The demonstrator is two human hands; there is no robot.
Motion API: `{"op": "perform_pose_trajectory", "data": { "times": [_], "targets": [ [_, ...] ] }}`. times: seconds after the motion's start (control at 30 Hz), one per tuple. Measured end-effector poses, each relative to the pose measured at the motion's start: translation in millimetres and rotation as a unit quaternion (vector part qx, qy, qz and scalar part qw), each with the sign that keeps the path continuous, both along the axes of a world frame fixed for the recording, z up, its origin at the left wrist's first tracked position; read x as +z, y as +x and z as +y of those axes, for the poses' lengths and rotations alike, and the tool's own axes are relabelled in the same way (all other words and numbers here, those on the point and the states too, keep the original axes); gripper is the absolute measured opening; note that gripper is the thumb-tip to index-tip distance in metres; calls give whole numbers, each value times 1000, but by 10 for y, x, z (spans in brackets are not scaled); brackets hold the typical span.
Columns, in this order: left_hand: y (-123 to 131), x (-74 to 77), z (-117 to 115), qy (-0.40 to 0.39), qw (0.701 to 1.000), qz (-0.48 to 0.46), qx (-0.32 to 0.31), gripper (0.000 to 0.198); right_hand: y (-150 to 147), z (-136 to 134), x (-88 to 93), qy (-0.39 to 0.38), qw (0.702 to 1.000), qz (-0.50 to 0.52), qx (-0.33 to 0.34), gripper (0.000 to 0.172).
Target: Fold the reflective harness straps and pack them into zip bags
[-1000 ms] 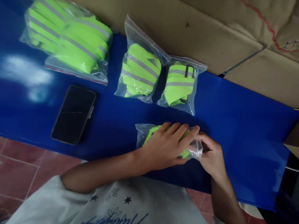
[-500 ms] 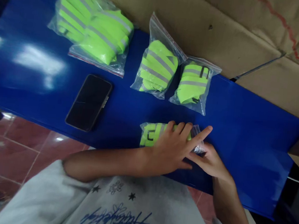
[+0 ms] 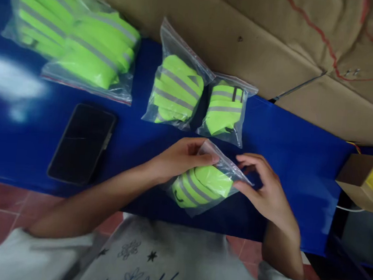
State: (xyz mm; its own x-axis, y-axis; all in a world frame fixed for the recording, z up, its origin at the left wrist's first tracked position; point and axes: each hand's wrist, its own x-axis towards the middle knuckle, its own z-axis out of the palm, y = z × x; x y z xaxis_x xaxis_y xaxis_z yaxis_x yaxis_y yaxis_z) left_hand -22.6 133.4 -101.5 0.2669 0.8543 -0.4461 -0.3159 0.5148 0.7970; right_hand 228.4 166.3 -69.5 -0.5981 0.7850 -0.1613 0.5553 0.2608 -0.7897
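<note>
A clear zip-lock bag (image 3: 201, 190) with a folded neon-yellow item with grey reflective stripes inside lies tilted at the table's near edge. My left hand (image 3: 185, 157) pinches the zip edge at its upper left, thumb on top. At the bag's right corner is my right hand (image 3: 264, 187), thumb and fingers apart, with the thumb at the zip edge. Beyond them lie two similar filled bags, a middle bag (image 3: 178, 91) and a right-hand bag (image 3: 225, 106).
The blue tabletop (image 3: 282, 136) runs along brown cardboard (image 3: 233, 61) at the back. Larger filled bags (image 3: 92, 51) overlap at the far left. A black phone (image 3: 82, 143) lies left of my forearm. To the right stands a small open cardboard box (image 3: 354, 178).
My hands have moved apart from their crossed position over the bag. The bag is turned, its zip edge now raised between them. The view has shifted to the right.
</note>
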Motion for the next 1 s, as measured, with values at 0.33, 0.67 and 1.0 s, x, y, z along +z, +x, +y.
{"op": "perform_pose_trajectory", "data": {
  "times": [0.33, 0.67, 1.0],
  "targets": [
    [-130, 14, -50, 28, 993, 76, 89, 17, 16, 48, -191, -170, 960, 134, -178, 15],
    [-97, 54, -119, 53, 969, 209, 120, 18, -13, -51, -241, -167, 959, 167, -158, 9],
    [37, -23, -185, 31, 973, 187, 130, 22, -13, -23, -245, -160, 955, 183, -168, 13]
  ]
}}
